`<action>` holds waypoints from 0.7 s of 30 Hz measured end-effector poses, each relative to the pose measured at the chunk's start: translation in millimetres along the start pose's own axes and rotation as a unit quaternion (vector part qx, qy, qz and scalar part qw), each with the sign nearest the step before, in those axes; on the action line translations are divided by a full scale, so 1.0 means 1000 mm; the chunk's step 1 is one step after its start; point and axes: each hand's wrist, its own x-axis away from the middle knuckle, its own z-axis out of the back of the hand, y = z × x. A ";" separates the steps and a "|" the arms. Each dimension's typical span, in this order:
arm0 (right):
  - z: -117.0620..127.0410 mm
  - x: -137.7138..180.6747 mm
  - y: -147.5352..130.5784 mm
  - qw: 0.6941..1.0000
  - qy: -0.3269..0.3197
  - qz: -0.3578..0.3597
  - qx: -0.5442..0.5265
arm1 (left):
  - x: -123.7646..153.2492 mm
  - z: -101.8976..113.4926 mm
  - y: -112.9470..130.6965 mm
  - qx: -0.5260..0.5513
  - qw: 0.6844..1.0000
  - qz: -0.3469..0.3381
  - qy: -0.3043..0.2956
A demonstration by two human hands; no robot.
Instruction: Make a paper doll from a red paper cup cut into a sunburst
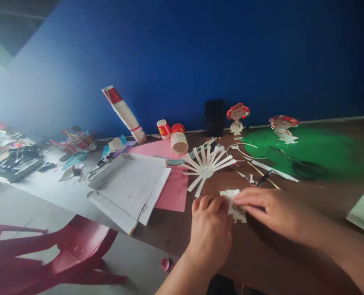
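Note:
A small piece of pale card point(237, 214) with brown marks near its lower edge lies on the brown table before me. My left hand point(211, 229) is closed, its curled fingers holding the card down along its left side. From the right, my right hand point(271, 209) reaches over the card with its fingertips on it. A dark pen point(264, 178) sticks out above those fingers; its tip is hidden behind them. Just beyond is a white paper cup point(205, 171) cut into spread strips, with a small face drawn on its base.
Behind are a wooden stick point(262, 174), a white pen point(276, 170), a green sheet point(323, 151) and two paper dolls point(237, 116). Leftward are pink paper point(176, 192), an opened white box point(129, 184) and stacked paper cups point(126, 116) against the blue wall. A red chair point(80, 241) stands lower left.

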 end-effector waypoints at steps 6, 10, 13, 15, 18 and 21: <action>0.010 -0.002 0.017 0.986 0.121 -0.094 0.070 | -0.001 0.001 0.000 0.002 1.000 -0.003 0.007; 0.004 -0.001 0.009 0.993 0.061 -0.084 0.064 | 0.000 0.000 0.000 -0.001 1.000 -0.005 0.011; -0.001 -0.001 0.004 0.994 0.041 -0.076 0.068 | 0.001 -0.001 0.000 -0.001 1.000 -0.008 0.008; -0.003 -0.001 0.003 0.994 0.033 -0.071 0.076 | 0.002 -0.001 -0.001 -0.001 1.000 -0.009 0.007; -0.005 0.000 0.004 0.995 0.023 -0.061 0.079 | 0.001 -0.002 -0.001 -0.004 1.000 -0.011 0.007; -0.005 0.000 0.003 0.996 0.017 -0.047 0.075 | 0.001 -0.002 -0.001 -0.006 1.000 -0.013 0.011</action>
